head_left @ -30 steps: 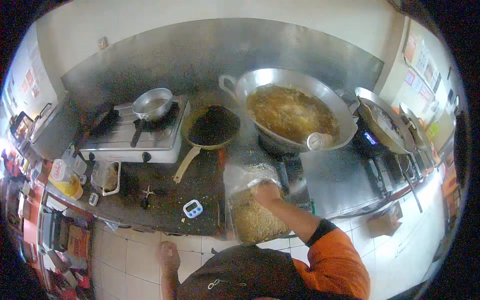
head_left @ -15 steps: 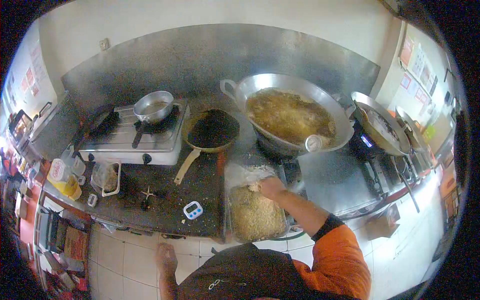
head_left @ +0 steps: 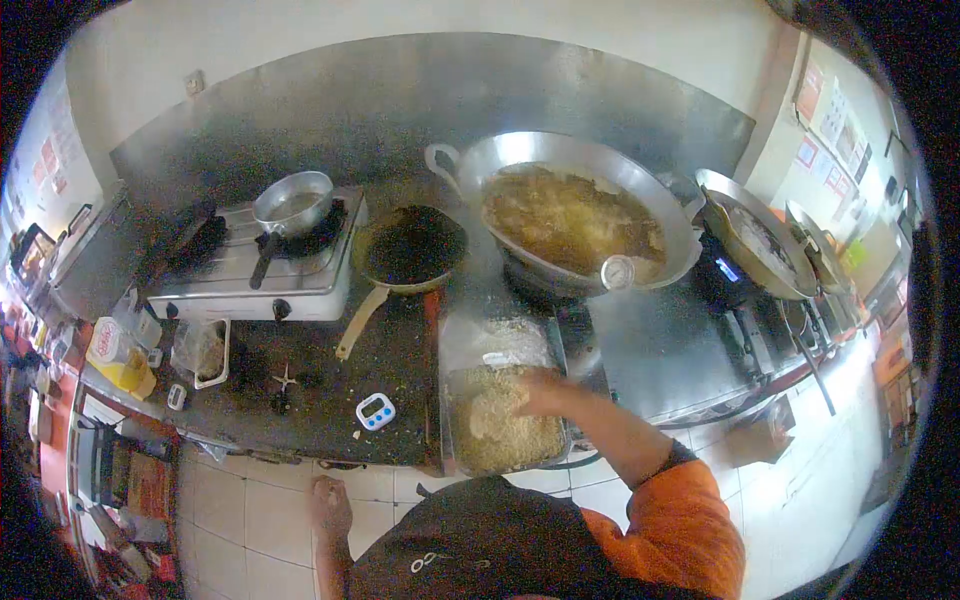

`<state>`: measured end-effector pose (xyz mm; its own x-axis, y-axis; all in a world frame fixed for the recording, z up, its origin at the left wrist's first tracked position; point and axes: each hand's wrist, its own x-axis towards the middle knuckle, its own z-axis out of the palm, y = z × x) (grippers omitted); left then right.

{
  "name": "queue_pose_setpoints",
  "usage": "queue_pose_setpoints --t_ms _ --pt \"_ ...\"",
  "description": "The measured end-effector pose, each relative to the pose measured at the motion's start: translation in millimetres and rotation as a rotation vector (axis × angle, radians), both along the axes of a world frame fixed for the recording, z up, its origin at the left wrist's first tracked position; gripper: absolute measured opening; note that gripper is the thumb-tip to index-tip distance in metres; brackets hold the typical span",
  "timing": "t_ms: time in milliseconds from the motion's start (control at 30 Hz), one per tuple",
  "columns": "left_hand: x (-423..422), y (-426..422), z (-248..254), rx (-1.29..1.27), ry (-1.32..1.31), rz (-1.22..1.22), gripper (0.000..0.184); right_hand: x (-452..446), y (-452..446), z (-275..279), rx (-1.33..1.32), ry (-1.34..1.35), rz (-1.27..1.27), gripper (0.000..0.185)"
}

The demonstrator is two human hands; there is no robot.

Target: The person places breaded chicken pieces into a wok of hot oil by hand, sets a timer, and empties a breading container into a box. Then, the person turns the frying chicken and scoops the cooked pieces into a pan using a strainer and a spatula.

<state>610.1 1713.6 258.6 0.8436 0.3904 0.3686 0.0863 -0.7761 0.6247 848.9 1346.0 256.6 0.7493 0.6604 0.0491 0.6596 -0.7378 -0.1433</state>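
Observation:
My right hand (head_left: pixel 547 395) is low over a clear tray (head_left: pixel 449 440) of pale yellow crumbs (head_left: pixel 520 435). Its fingers point left and look apart, a little blurred, with nothing visible in them. Left of the fingertips lies a pale crumb-coated lump (head_left: pixel 490 415). White flour-like powder (head_left: pixel 515 340) fills the tray's far end. Away from the counter, my left hand (head_left: pixel 328 505) hangs beside my dark apron, fingers curled in, and I see nothing in it.
A large wok (head_left: pixel 530 150) of bubbling oil, with a dial thermometer (head_left: pixel 618 272), stands behind the tray. Left are a frying pan (head_left: pixel 410 250), a white stove (head_left: pixel 240 305) bearing a saucepan (head_left: pixel 293 205), and a timer (head_left: pixel 376 411). More woks (head_left: pixel 760 235) stand right.
My right hand has moved back from the white powder toward me, over the crumbs. A pale lump now shows on the crumbs. My left hand remains low at my side.

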Motion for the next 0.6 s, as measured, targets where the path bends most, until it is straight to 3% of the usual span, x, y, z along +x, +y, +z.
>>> queue_pose_setpoints --t_ms 67,133,233,267,333,500,600 --pt "3 -1 1 -0.028 -0.010 -0.003 0.008 -3 1 -39 0.019 -0.053 -0.028 0.059" --pt "5 -5 5 -0.109 -0.008 0.027 0.009 -10 15 -28 -0.006 0.105 -0.072 0.057" --pt "7 -1 2 0.103 0.064 0.001 0.011 -33 40 72 -0.006 0.502 -0.152 0.046" --pt "9 -2 1 0.060 0.049 0.027 0.011 -35 41 86 0.042 0.555 -0.168 0.041" --pt "12 -6 -2 -0.028 0.018 0.079 0.012 -40 44 105 0.079 0.507 -0.158 0.033" --pt "13 -10 -2 0.133 0.090 -0.064 0.017 -48 44 145 0.012 -0.016 -0.054 0.018" --pt "12 -7 -32 -0.011 0.070 -0.011 0.018 -47 47 239 -0.097 0.105 -0.111 0.019"
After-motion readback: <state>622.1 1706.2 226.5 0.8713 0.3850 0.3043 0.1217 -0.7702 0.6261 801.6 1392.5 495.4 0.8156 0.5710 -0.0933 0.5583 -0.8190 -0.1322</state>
